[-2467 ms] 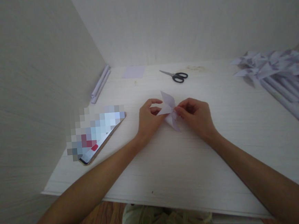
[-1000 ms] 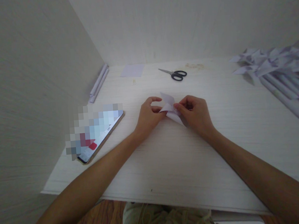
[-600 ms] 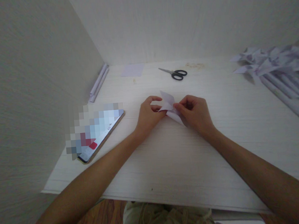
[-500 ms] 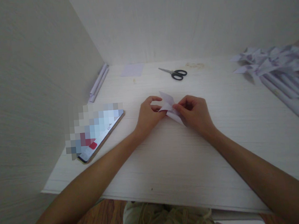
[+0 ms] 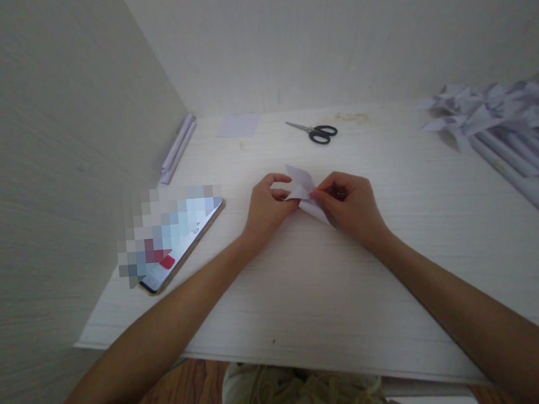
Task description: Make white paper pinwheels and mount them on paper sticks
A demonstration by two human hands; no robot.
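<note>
A small folded paper piece (image 5: 301,186), pale lilac-white with pointed flaps, is held between both hands above the middle of the table. My left hand (image 5: 269,203) grips its left side, the thumb lying beneath and the fingers curved behind. On the other side my right hand (image 5: 351,203) pinches the paper between thumb and index finger. One flap points up and away, another slants down toward my right palm. Part of the paper is hidden behind the fingers.
Black-handled scissors (image 5: 322,134) lie beyond the hands, with a flat paper sheet (image 5: 239,125) to their left. Rolled paper tubes (image 5: 178,148) rest by the left wall. A phone (image 5: 182,243) lies at left. Folded paper shapes (image 5: 490,107) and more paper rolls (image 5: 524,179) fill the right.
Almost nothing differs. The right thumb and fingertips have shifted very slightly on the paper, and both hands keep their hold in the same place.
</note>
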